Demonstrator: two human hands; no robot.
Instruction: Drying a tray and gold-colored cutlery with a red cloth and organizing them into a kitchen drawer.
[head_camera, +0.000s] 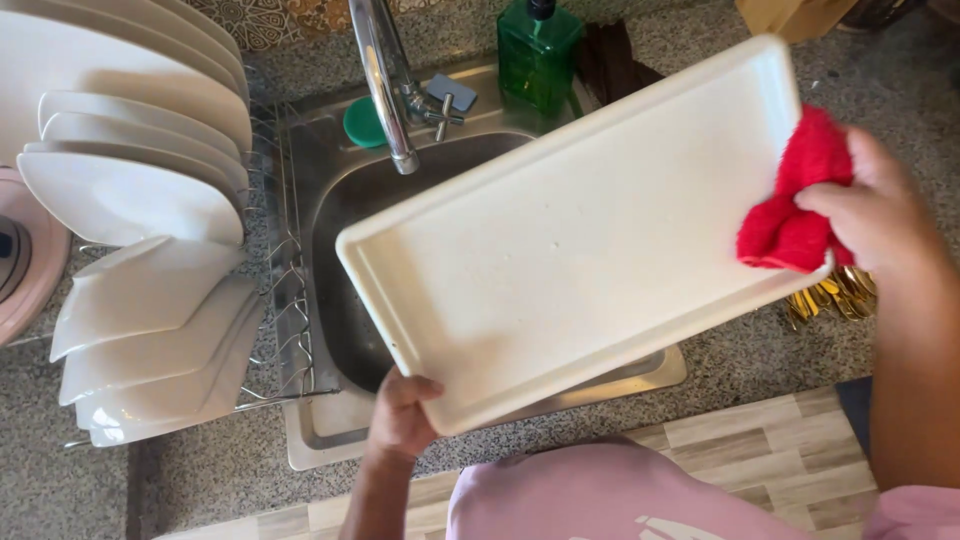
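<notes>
— Where is the white tray held, taken from the sink?

— It is held above the sink basin, tilted, with its long axis run from the near left corner, low and toward the body, up to the far right corner beyond the basin's right edge.

— How is the grip of each hand set on it?

— The left hand is closed on the near left corner, fingers curled under the rim, thumb on the edge. The right hand is closed around a bunched red cloth, which is pressed against the tray's right short edge.

— Which hand is nearer the tray's middle?

— Neither; the hands are placed at opposite ends of the long axis, so the middle is left bare. The cloth is touching the rim only.

— What is seen around the sink?

— White plates are stood in a rack to its left, a tap and a green soap bottle are behind it, and a speckled worktop is around it.
</notes>
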